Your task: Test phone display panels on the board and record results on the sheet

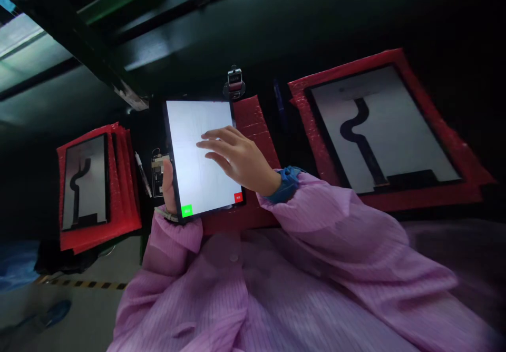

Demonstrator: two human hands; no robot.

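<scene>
A lit display panel point(190, 167) shows a white screen with a green box at its lower left and a red box at its lower right. My left hand point(169, 187) grips the panel's left edge, thumb at the side and the other fingers hidden behind it. Over the screen's right half is my right hand point(237, 157), fingers stretched and spread, holding nothing. Whether its fingertips touch the glass I cannot tell. Beneath the panel lies a red wrap sheet point(255, 125), and a small circuit board point(158, 170) sits just left of it.
At the right, an unlit panel point(399, 130) with a black curved strip lies on red wrap. A similar panel point(89, 183) tops a red stack point(128, 183) at the left. Around the work lie a white pen point(143, 174), a blue pen point(280, 104) and a metal device point(234, 82).
</scene>
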